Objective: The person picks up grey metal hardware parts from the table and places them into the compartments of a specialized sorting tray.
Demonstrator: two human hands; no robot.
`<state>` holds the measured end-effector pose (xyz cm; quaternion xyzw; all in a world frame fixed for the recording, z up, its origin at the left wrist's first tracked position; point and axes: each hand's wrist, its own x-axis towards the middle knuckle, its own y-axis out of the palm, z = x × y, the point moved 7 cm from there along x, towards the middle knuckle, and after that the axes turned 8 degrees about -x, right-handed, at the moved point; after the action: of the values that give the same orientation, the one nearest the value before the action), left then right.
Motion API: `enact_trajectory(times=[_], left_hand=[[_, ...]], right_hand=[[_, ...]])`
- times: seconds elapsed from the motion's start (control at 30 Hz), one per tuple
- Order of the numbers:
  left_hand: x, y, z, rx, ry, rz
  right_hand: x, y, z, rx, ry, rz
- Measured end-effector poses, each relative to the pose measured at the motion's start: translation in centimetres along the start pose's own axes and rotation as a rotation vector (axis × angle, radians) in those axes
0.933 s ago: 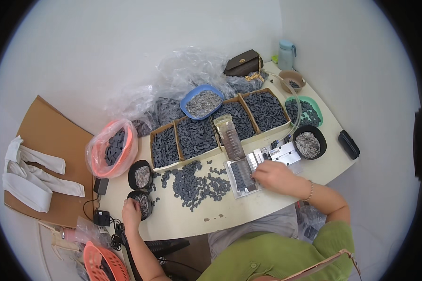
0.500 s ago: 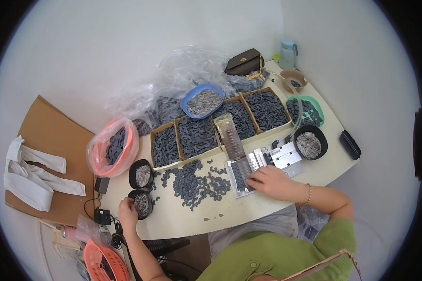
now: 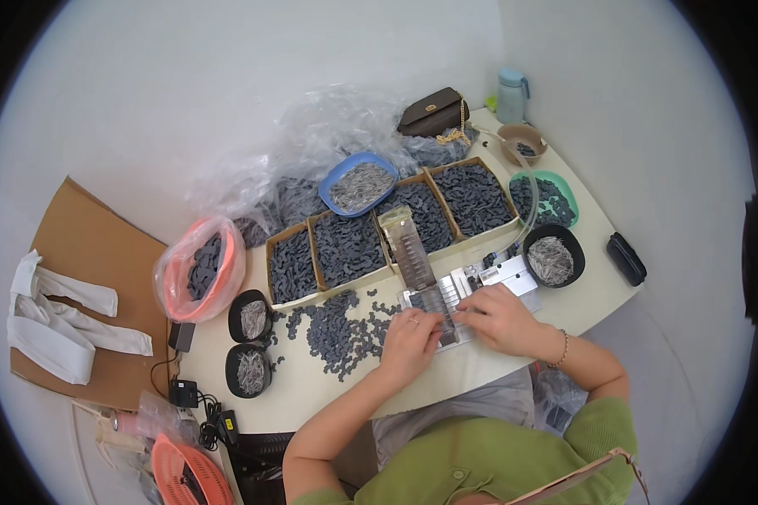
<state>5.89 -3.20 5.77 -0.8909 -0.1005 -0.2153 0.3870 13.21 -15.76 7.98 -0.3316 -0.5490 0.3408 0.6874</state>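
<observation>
A metal fixture (image 3: pixel 514 273) lies near the front edge of the table, with a clear slotted chute (image 3: pixel 409 251) leaning up from it. At the fixture's left side my left hand (image 3: pixel 408 343) has its thumb and finger pinched together; whatever is between them is too small to make out. My right hand (image 3: pixel 504 321) rests over the fixture's near side, fingers bent and closed, their tips close to the left hand's. Dark grey small curved parts (image 3: pixel 333 332) are heaped to the left. Further left stand two black bowls, one upper (image 3: pixel 242 307) and one lower (image 3: pixel 235 370), both holding thin metal pins.
Behind the fixture runs a divided cardboard tray (image 3: pixel 313 252) of grey parts, a blue tray (image 3: pixel 333 181) of pins on its far edge. To the right are a black bowl (image 3: pixel 578 252), a green tray (image 3: pixel 571 198) and a black case (image 3: pixel 626 258). A pink basket (image 3: pixel 232 282) stands left.
My left hand has moved right, from the lower black bowl to the fixture beside my right hand. My right hand has shifted slightly up and right over the fixture.
</observation>
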Motion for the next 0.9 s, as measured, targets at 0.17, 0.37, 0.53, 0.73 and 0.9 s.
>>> enact_trajectory(times=[0.17,0.37,0.53,0.73,0.9], left_hand=[[0.0,0.0,-0.3,0.027,0.01,-0.008],[-0.7,-9.7,2.8,0.23,-0.053,-0.177],[-5.3,-21.9,11.7,0.713,-0.429,-0.216],[-10.9,-25.6,19.5,0.681,-0.774,0.047],[-10.8,-25.4,19.7,0.636,-0.773,-0.041]], right_hand=[[-0.7,1.2,2.1,-0.135,-0.073,0.018],[-0.8,1.5,3.0,-0.265,-0.183,0.052],[0.6,2.1,1.8,-0.073,-0.157,0.093],[12.1,2.2,-6.6,-0.047,0.027,0.033],[21.3,6.2,-11.4,-0.144,0.152,0.146]])
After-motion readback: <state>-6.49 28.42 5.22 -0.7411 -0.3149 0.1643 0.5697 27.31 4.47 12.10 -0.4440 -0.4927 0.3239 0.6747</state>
